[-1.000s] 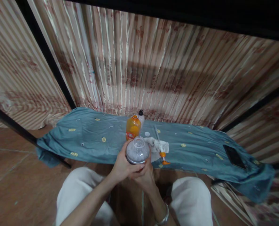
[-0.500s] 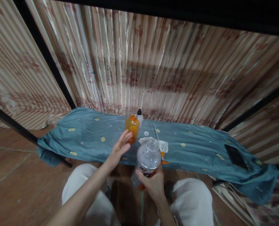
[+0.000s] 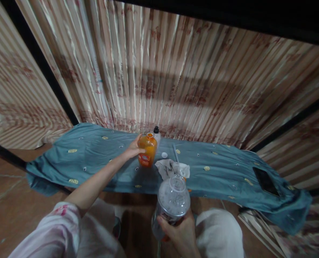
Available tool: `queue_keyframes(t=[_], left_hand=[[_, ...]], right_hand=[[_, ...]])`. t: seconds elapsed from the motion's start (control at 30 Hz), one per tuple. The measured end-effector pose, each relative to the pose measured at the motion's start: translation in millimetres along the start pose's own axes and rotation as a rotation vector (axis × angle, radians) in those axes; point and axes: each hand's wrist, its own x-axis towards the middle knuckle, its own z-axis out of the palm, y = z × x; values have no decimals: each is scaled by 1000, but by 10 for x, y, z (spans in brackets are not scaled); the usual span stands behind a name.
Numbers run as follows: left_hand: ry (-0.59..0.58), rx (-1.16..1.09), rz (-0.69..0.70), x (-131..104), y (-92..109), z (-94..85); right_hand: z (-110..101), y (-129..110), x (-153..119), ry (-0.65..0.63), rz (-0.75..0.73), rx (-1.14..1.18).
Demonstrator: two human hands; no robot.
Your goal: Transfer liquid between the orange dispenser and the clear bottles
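My left hand (image 3: pixel 135 147) is wrapped round the upper part of an orange see-through bottle (image 3: pixel 147 153) with a red label and no cap on its neck. That bottle is upright at the cloth. In my right hand (image 3: pixel 179 229) is a large clear plastic bottle (image 3: pixel 173 199), its open mouth facing up, held in front of the bench edge above my lap. Whitish bubbles or drops cover its inside. Between the two bottles lies a crumpled whitish cloth (image 3: pixel 168 168). Behind the orange bottle stands a small clear bottle (image 3: pixel 157 135) with a black cap.
A teal cloth (image 3: pixel 95 157) with a pineapple print covers the low bench. On it lie a round white disc (image 3: pixel 164 155), a grey tube (image 3: pixel 175 152) and, at the right, a black phone (image 3: pixel 266 181). Dark metal bars (image 3: pixel 41 61) and striped curtains (image 3: pixel 159 71) surround the bench.
My left hand has reached forward and closed round the orange bottle. The clear bottle in my right hand has come lower and slightly nearer to me.
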Motion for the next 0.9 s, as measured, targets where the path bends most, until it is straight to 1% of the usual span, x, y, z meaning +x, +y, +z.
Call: queue_keyframes(t=[0.13, 0.23, 0.33, 0.47, 0.57, 0.67, 0.77, 0.9], left_hand=[[-39, -54, -32, -127, 61, 30], [-17, -52, -9, -323, 137, 80], [-6, 26, 58, -639, 223, 138], [11, 158, 130, -1183, 292, 216], [-36, 182, 102, -1562, 258, 276], [-46, 187, 91, -1843, 163, 328], [-32, 176, 89, -2028, 70, 374], [-18, 179, 79, -2184, 5, 435]], right_hand=[[10, -51, -14, -13, 23, 14], [10, -81, -6, -20, 46, 19], [-46, -95, 17, -66, 55, 3], [-170, -160, 34, -93, 26, -52], [-274, -256, 37, -105, -24, -145], [-396, -333, 42, -127, -74, -243], [-534, -346, 40, -134, -110, -343], [-715, -326, 23, -182, -130, -436]])
